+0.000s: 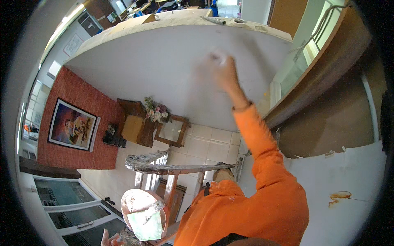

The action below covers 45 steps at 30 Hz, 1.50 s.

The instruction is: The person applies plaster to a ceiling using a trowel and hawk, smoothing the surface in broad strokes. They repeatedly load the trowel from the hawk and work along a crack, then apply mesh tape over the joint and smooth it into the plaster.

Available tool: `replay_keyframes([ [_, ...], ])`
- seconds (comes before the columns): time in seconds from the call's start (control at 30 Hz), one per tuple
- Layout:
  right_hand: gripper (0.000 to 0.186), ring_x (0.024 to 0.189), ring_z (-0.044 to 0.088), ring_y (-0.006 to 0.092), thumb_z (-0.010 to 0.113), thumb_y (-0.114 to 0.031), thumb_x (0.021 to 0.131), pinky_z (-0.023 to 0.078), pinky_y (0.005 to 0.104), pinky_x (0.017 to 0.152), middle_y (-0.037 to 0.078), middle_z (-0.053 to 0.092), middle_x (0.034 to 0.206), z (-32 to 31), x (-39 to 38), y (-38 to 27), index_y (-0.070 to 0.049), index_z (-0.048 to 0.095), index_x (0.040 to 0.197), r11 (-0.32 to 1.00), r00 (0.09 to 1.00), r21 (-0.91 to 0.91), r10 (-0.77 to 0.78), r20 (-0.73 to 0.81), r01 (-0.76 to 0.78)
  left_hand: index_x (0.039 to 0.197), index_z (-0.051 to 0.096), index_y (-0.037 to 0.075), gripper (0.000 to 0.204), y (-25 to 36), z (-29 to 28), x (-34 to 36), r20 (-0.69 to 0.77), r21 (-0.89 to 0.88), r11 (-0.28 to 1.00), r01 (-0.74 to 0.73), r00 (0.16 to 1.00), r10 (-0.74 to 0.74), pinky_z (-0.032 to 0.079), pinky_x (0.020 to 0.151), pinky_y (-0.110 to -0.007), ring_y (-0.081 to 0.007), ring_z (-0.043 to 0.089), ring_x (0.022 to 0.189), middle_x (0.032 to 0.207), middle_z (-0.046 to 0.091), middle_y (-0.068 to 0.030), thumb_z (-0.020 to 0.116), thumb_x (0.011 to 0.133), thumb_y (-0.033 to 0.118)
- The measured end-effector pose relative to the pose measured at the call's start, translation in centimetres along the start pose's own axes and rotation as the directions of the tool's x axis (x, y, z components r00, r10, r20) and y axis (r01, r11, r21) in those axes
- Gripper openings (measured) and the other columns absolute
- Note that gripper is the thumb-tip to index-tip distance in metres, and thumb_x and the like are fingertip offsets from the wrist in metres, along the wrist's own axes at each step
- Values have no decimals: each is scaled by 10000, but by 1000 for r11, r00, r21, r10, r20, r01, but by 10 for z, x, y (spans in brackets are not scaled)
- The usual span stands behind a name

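Note:
My right hand [225, 73] is raised against the pale grey wall [164, 61], its arm in an orange sleeve stretched far forward. Its fingers are closed round something whitish and small, too smeared by motion to name. At the lower left edge, part of my left hand [110, 238] shows with its fingers apart, and the rest is cut off. Close beside it stands a pinkish bucket [126, 201], spattered white inside, with a pale green square sheet [148, 226] in it. A whitish lump or tool lies over the sheet's upper edge.
A paint-spattered stepladder [180, 167] stands below me. Along the wall's top lie a grey tool [214, 20] and a tape roll [239, 23]. Below are a wooden chair [133, 128], flowers [156, 111] and a glass-topped table [172, 130]. Curved brown panelling [328, 65] rises at right.

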State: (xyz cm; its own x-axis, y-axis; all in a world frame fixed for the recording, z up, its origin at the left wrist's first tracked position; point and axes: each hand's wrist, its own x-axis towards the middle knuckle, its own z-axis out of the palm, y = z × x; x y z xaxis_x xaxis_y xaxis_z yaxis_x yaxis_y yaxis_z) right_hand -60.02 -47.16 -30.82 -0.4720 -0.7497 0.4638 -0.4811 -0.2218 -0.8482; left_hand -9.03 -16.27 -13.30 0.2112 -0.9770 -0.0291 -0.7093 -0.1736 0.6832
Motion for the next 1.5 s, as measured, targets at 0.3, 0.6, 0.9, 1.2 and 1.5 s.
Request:
replay_keyframes([
  [0.3,523,1336,477,397,657,-367,920,363,513,1132,242,524,1416,-99,192,125,-99,591,1365,473,981,-880,-145,-132,-48,1216,714,50,296,78,-15,62,132,471,808,-354,934,332,592,679,-345,-225,751,807,994,763,-161,672,924,75],
  [0.6,326,1074,641,402,649,-324,946,509,477,912,230,671,1129,-102,227,182,-17,695,1047,664,987,-742,-160,-20,93,1180,712,46,371,131,9,122,427,561,387,-732,656,622,541,632,-404,-330,695,665,812,729,-143,726,810,79],
  [0.9,424,870,701,248,652,-427,960,532,404,806,121,732,873,-88,132,112,-22,736,1052,998,955,-27,41,-295,-51,1231,659,29,398,251,95,174,615,-3,-69,-998,-56,787,572,737,-403,-331,693,834,1024,712,-171,736,846,98],
  [1.2,389,930,682,194,587,-312,1029,521,346,797,124,742,1079,11,-121,-114,3,680,1238,763,996,647,67,-59,-13,1561,81,-59,818,228,268,189,253,-430,427,-795,348,903,117,1248,-495,-407,127,1520,1597,171,-312,555,1027,339],
  [1.5,296,1022,670,206,688,-109,953,528,331,910,168,720,1135,21,-151,-137,84,692,1178,489,894,867,341,-290,95,1364,328,68,478,195,277,189,333,-748,620,-236,675,658,537,861,-402,-220,567,1016,1145,511,-110,468,1071,418],
])
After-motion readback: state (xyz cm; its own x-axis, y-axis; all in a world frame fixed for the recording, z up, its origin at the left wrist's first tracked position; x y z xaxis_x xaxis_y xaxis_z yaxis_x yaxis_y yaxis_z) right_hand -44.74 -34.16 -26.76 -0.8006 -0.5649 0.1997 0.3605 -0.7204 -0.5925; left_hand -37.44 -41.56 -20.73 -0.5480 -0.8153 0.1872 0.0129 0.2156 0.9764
